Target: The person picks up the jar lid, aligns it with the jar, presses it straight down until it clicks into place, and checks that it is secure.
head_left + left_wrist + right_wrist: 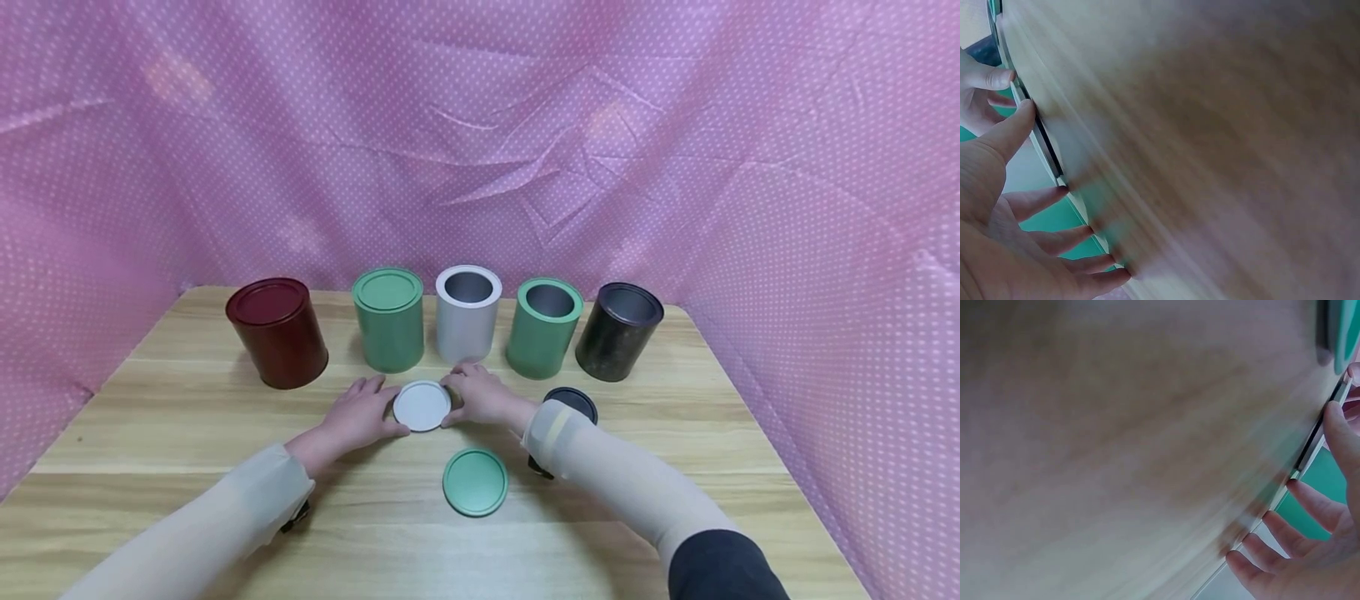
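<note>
A white round lid (422,406) lies on the table in front of the cans. On its left edge my left hand (360,412) holds the rim between thumb and index finger, the other fingertips resting on the tabletop. Likewise my right hand (482,394) grips the right edge with thumb and index finger. Both wrist views show the lid's thin dark side (1047,147) low against the wood. Nearer me lies a green lid (476,482). A black lid (572,403), partly covered by my right forearm, lies to the right.
Along the back stand a dark red can (296,346) and a green can (391,333), both lidded. Beside them are an open white can (467,329), an open green can (538,342) and a black can (613,346). Pink dotted cloth (480,167) surrounds the wooden table (300,533).
</note>
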Available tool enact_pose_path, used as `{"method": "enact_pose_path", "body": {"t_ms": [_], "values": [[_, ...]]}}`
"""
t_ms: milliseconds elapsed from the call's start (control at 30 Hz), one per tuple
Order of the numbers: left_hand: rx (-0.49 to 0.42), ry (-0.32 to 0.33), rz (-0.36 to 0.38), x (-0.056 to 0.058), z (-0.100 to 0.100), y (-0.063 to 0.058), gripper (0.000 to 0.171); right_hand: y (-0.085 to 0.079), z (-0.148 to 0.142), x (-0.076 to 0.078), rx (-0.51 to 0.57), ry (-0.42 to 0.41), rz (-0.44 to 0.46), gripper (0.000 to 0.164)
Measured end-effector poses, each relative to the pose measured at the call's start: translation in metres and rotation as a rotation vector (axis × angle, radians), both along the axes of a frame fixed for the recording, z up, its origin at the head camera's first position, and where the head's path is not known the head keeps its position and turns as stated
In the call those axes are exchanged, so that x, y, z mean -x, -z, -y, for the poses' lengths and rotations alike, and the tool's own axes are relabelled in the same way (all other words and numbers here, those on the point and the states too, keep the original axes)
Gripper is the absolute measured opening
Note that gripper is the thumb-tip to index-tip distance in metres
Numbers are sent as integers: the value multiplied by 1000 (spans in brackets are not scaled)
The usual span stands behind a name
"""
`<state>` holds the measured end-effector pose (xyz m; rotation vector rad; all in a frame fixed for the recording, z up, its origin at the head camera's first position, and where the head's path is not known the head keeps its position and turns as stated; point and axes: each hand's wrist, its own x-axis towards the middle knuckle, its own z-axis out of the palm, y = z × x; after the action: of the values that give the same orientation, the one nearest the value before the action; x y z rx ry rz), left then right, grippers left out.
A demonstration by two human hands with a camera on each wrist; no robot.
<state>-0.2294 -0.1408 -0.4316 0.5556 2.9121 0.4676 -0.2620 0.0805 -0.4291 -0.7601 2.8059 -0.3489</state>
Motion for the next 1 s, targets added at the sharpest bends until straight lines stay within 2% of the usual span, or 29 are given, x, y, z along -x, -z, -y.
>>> {"method": "enact_pose_path", "body": {"t_ms": [433,767,1000], "values": [[-43,-23,35,-3,-2,-1,70,1,-3,-3,81,-15,15,66],[-178,16,6,-5,0,-1,64,-1,-8,-6,212,-12,46,62],[-202,-14,37,-7,0,-5,70,-1,-12,-6,270,-45,35,61]]}}
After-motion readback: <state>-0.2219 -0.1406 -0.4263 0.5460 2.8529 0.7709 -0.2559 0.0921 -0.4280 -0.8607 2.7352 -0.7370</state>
